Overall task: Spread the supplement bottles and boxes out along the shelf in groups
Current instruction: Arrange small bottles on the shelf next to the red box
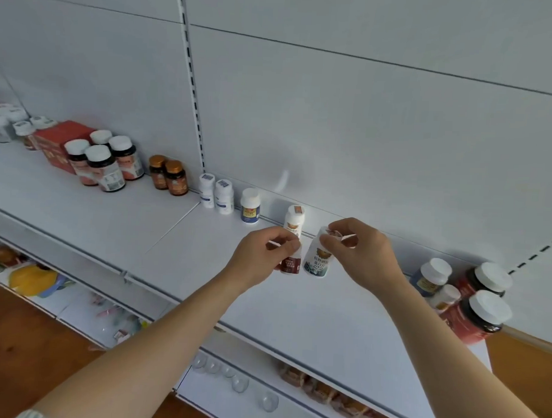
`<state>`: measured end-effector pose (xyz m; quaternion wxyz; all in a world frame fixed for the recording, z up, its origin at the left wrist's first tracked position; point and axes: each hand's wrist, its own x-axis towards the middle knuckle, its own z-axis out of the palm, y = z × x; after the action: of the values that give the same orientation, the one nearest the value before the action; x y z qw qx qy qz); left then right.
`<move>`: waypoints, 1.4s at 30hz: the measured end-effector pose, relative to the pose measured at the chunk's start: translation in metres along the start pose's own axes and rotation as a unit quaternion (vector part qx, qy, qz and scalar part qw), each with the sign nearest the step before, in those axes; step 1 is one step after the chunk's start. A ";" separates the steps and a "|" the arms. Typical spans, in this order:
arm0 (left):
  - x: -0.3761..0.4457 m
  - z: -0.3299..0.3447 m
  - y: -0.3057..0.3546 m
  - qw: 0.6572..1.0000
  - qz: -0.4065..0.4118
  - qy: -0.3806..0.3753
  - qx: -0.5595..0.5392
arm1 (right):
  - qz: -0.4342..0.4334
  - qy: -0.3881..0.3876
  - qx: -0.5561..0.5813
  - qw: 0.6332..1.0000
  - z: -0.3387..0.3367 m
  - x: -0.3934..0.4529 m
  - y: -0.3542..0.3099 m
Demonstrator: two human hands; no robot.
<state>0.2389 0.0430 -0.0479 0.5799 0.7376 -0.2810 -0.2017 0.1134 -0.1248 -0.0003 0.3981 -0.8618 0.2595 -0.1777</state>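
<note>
Roughly halfway: groups already spaced along shelf [112,209] to the left, clustered bottles [472,297] at right unsorted. Left hand [260,255] pinching red-labelled bottle [290,265], right hand [357,252] pinching blue-labelled bottle [318,260] by the cap, both mid-shelf

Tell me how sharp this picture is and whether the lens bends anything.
Head view: wide-angle distortion bows the white metal shelf and its back panel seams; the two gold-capped brown bottles look fairly crisp, while their label text and the white bottle with dark blue label held by the right hand are soft; the lower shelves blur.
</note>
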 end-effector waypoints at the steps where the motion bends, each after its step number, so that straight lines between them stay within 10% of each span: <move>1: 0.000 -0.007 -0.004 1.000 -0.009 0.004 -0.004 | -0.002 0.006 -0.014 1.000 0.004 0.004 -0.001; 42: 0.078 -0.039 -0.024 1.000 -0.017 -0.019 -0.010 | -0.108 0.133 -0.217 0.961 0.087 0.089 0.052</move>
<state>0.3271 0.0252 -0.0594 0.5782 0.7323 -0.2776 -0.2288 0.2135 -0.1536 -0.0863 0.1413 -0.9190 0.2477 -0.2723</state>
